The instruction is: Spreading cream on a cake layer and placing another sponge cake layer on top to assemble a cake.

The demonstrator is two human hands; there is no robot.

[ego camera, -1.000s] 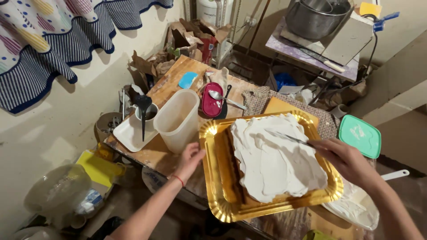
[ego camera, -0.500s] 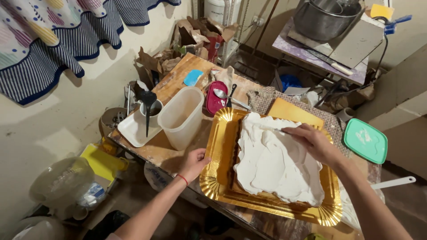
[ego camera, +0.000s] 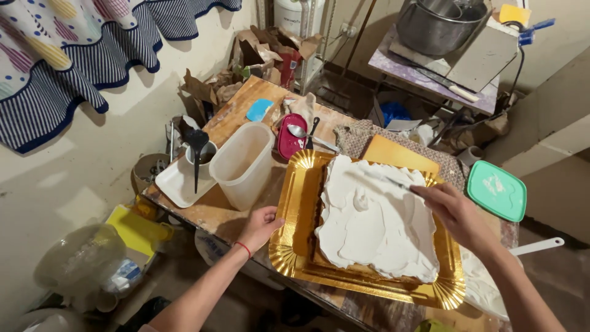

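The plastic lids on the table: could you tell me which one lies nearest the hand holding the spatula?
The green lid, just beyond the right hand. The small blue lid lies far off, past the clear tub.

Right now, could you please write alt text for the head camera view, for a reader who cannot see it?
The right hand holds a spatula over a white-frosted rectangular cake on a gold tray, whose edge the left hand grips. Behind stand a clear plastic container and a green lid on a cluttered wooden table.
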